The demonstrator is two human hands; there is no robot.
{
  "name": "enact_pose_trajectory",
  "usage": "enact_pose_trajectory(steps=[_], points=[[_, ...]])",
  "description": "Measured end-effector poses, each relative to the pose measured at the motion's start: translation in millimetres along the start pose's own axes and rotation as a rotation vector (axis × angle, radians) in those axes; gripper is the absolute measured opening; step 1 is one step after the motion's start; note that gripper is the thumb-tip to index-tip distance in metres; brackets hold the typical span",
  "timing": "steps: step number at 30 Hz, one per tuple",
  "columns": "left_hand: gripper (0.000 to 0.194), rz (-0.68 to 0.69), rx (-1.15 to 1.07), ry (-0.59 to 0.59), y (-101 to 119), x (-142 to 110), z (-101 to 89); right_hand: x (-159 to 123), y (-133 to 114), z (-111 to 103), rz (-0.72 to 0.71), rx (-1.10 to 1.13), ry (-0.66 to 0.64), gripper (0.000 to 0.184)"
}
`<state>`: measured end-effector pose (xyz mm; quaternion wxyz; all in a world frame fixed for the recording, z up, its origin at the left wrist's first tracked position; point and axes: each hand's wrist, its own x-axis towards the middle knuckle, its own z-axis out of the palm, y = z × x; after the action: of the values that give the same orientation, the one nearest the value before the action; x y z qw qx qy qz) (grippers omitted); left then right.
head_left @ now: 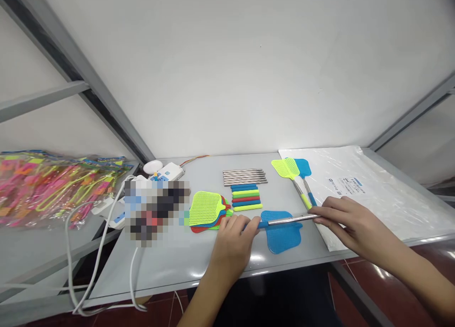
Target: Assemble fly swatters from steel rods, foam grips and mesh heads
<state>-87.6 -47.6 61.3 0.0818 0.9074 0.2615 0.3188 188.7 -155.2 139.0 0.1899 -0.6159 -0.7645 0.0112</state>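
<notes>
My left hand (235, 237) is closed round a blue handle grip (262, 225), which joins a metal rod (289, 220). The rod's far end lies pinched in the fingers of my right hand (343, 218). Below the rod, a blue fly swatter head (283, 239) lies flat on the table. Beside my left hand rests a stack of swatter heads with a yellow one (205, 208) on top. Several coloured grips (246, 198) lie in a row, and behind them are several metal rods (244, 176). Past my right hand lie a yellow swatter (286, 168) and a blue swatter (304, 167).
A white plastic package (373, 194) with a label covers the table's right side. Power strips (169, 171), white cables (103, 241) and a pixelated patch occupy the left. Bagged colourful goods (53, 185) fill the left shelf. A white wall (249, 80) rises behind.
</notes>
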Motion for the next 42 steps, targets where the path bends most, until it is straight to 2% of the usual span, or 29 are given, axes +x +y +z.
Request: enact_pose_trajectory(steps=[6,11,14,20,25,28,31,38,42], points=[[0.025,-0.027,0.068,-0.035,11.1,8.8,-0.8,7.9,4.4,-2.1,-0.111,-0.062,0.075,0.022],[0.023,0.006,0.087,-0.026,39.3,26.5,15.2,12.4,15.8,7.9,-0.240,-0.063,0.035,0.024],[0.025,-0.025,0.129,-0.035,51.4,37.6,22.1,13.1,26.6,12.8,-0.272,-0.050,0.023,0.023],[0.026,-0.076,0.209,-0.159,56.7,49.0,16.2,20.7,53.0,8.1,-0.292,-0.018,-0.078,0.021],[0.028,-0.101,0.220,-0.165,57.3,47.3,13.4,34.8,61.4,7.9,-0.443,0.044,-0.102,0.017],[0.028,-0.104,0.194,-0.154,60.5,44.0,13.2,40.0,57.2,12.1,-0.479,0.101,-0.144,0.017],[0.025,-0.134,0.193,-0.206,65.0,39.8,8.2,41.2,48.3,16.3,-0.479,0.137,-0.169,0.019],[0.019,-0.171,0.214,-0.311,66.8,20.3,-19.2,34.6,14.6,24.5,-0.510,0.144,-0.086,0.021],[0.018,-0.191,0.220,-0.445,67.3,13.3,-28.3,28.6,-6.0,44.5,-0.525,0.137,-0.113,0.020]])
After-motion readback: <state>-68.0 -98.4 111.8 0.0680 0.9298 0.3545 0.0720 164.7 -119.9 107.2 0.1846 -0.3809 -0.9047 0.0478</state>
